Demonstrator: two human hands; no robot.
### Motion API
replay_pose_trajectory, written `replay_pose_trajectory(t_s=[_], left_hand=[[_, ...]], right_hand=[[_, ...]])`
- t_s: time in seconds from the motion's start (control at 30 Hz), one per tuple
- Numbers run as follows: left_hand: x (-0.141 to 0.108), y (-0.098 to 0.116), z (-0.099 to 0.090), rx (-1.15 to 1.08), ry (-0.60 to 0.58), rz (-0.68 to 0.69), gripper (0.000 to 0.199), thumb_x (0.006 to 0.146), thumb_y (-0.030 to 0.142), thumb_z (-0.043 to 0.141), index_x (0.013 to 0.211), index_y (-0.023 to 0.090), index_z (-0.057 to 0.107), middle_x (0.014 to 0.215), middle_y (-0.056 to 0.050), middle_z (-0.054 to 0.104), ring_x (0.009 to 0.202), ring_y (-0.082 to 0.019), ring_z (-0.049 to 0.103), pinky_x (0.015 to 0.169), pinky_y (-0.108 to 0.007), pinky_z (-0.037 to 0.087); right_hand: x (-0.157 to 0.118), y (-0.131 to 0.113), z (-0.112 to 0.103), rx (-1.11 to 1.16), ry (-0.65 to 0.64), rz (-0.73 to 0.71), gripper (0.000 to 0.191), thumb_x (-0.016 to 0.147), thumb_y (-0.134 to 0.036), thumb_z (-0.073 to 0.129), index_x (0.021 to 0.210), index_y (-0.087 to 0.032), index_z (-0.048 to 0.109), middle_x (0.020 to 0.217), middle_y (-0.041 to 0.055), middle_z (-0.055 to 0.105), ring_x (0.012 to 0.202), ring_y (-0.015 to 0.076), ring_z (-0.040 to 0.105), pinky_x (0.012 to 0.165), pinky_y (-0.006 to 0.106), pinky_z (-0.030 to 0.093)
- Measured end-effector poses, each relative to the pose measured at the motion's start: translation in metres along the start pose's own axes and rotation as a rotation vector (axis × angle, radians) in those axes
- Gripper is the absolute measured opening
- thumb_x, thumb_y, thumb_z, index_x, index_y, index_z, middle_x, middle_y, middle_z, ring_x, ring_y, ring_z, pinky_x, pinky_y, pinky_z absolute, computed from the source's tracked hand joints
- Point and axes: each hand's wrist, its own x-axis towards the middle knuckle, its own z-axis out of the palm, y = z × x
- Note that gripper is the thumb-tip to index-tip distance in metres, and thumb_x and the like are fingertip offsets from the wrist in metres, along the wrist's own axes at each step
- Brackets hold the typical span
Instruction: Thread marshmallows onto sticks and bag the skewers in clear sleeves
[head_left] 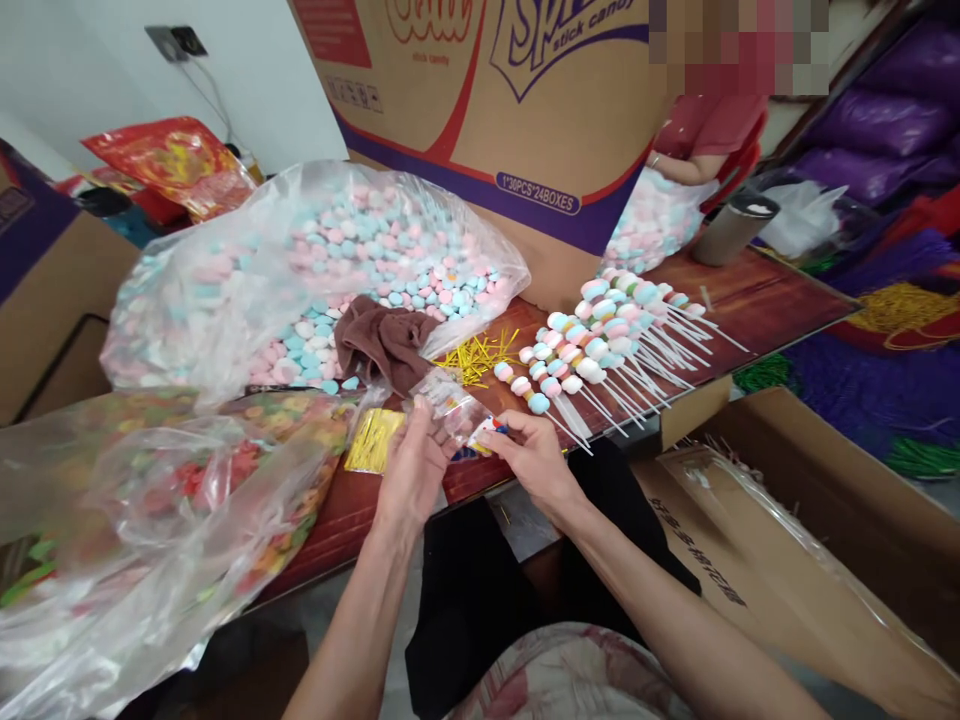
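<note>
Over the table's front edge, my left hand (416,465) and my right hand (536,455) hold a small see-through plastic bag (454,400) between them. My left thumb and fingers are closed on one side of it. The right fingertips pinch its printed end, which has red and blue marks. Just left of my left hand is a pack of gold twist ties (373,440). Loose gold ties (480,357) lie beyond the bag, beside a crumpled brown cloth (382,340). To the right, several sticks of threaded pink, white and blue candies (592,330) lie in a pile.
A large plastic bag of pastel candies (322,240) covers the back left. Another bag of colourful candies (217,480) sits at front left. A big cardboard box (480,110) stands behind; an open carton (787,530) is below right. A co-worker's arm (682,168) and a tumbler (735,228) are beyond.
</note>
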Motion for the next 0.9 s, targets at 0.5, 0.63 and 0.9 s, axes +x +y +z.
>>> replay_pose_trajectory(t_s=[0.5, 0.63, 0.9], left_hand=[[-0.016, -0.029, 0.017, 0.036, 0.127, 0.122, 0.028, 0.065, 0.037, 0.087, 0.080, 0.017, 0.074, 0.086, -0.002, 0.073, 0.078, -0.012, 0.066, 0.075, -0.024, 0.054], [-0.016, -0.024, 0.012, -0.063, 0.110, -0.013, 0.027, 0.066, 0.034, 0.086, 0.084, 0.019, 0.074, 0.092, -0.001, 0.074, 0.083, -0.013, 0.068, 0.072, -0.026, 0.054], [-0.007, -0.017, 0.004, -0.192, 0.241, 0.023, 0.025, 0.061, 0.021, 0.089, 0.076, 0.017, 0.070, 0.079, 0.002, 0.073, 0.072, -0.008, 0.065, 0.073, -0.022, 0.052]], right_hand=[[-0.012, -0.008, -0.012, -0.149, -0.014, -0.106, 0.036, 0.092, -0.038, 0.055, 0.062, -0.019, 0.047, 0.059, -0.0058, 0.042, 0.057, 0.0096, 0.038, 0.055, 0.023, 0.032], [-0.011, -0.015, -0.025, -0.346, -0.102, -0.104, 0.040, 0.094, -0.038, 0.051, 0.060, -0.019, 0.044, 0.057, -0.0060, 0.041, 0.056, 0.0095, 0.037, 0.054, 0.023, 0.029], [-0.011, -0.015, -0.054, -1.003, 0.287, -0.308, 0.026, 0.099, -0.030, 0.044, 0.082, -0.019, 0.060, 0.079, 0.0038, 0.064, 0.073, 0.0172, 0.055, 0.068, 0.028, 0.037]])
